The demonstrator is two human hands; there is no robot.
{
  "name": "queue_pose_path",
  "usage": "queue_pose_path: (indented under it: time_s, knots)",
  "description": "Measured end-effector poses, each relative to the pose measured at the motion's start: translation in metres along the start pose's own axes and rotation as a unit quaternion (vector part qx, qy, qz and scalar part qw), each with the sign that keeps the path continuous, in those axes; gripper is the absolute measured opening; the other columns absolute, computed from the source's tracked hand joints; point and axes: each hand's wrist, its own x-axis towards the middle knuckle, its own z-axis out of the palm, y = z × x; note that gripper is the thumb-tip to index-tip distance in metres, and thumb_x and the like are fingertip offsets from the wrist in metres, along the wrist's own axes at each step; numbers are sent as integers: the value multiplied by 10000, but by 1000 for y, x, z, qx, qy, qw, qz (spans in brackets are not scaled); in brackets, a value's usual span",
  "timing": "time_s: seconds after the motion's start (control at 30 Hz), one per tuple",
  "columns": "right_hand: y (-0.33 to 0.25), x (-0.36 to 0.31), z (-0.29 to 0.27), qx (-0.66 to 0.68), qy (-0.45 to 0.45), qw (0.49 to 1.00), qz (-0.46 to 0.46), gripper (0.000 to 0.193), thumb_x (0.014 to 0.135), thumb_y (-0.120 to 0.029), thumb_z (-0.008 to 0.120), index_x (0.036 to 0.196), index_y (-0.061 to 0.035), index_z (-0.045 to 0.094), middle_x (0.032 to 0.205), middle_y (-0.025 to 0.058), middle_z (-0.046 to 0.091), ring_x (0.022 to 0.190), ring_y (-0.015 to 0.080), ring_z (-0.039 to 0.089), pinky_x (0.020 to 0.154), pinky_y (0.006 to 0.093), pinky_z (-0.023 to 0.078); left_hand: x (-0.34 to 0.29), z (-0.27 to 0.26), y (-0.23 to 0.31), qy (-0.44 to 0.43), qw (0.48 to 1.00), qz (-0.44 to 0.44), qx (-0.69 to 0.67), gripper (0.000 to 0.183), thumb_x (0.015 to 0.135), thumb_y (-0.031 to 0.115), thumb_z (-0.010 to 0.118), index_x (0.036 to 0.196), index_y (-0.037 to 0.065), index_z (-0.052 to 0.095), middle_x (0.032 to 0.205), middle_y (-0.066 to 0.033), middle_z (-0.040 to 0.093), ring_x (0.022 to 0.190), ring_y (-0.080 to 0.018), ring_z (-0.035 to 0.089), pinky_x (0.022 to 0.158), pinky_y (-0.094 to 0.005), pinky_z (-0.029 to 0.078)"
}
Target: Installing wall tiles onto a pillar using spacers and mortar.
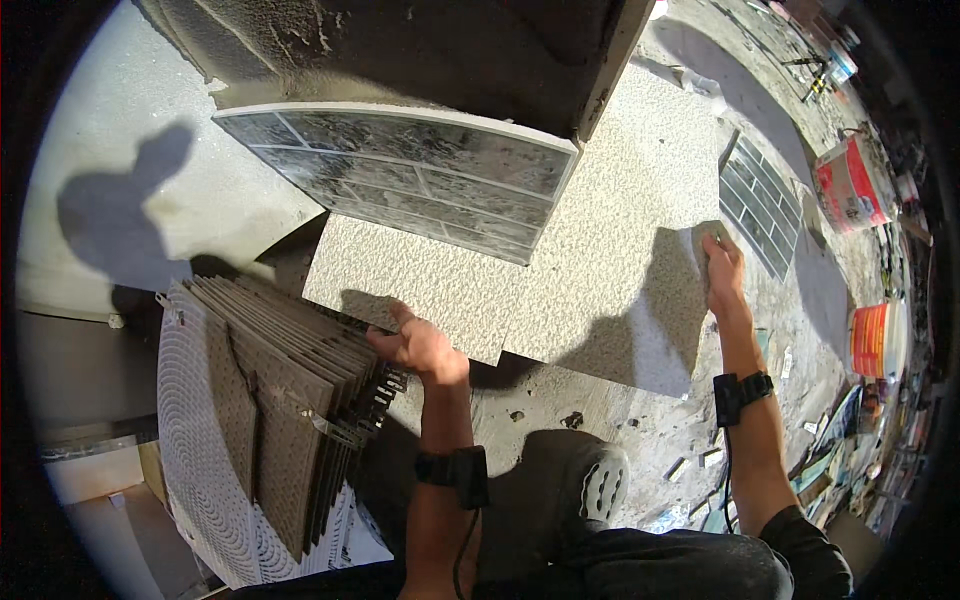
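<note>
My right hand is closed on the right edge of a large cream panel with a rough, pebbled face. My left hand is at the near edge of a smaller cream textured piece, thumb and fingers apart; whether it presses on that edge I cannot tell. Right below my left hand stands a stack of grey-brown ridged sheets, next to a white sheet with curved ridges. Above the smaller piece, a dark grey panel with a brick pattern stands tilted, its lower part near the cream pieces.
Behind the dark panel rises a rough, dark plastered surface. Another brick-pattern panel lies on the floor at right, near a red and white bucket and an orange bucket. Small scraps litter the floor by my shoe.
</note>
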Motion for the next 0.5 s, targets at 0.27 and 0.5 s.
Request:
queue_pose_path:
  time_s: [0.27, 0.5]
  knots:
    - [-7, -8, 6, 10, 17, 1000, 0, 310, 1009, -121, 590, 1278, 22, 644, 1126, 103, 707, 978, 220, 673, 862, 371, 528, 47, -10, -58, -73, 986, 125, -80, 651, 1095, 442, 387, 1578, 50, 194, 1562, -93, 361, 1356, -210, 415, 1211, -434, 305]
    - [-6, -7, -1, 2, 29, 1000, -3, 299, 1004, -119, 599, 1262, 23, 652, 1112, 103, 708, 963, 216, 673, 848, 367, 532, 14, 4, -31, -77, 988, 31, -129, 624, 1092, 376, 422, 1562, 40, 187, 1570, -120, 332, 1394, -216, 371, 1233, -451, 257]
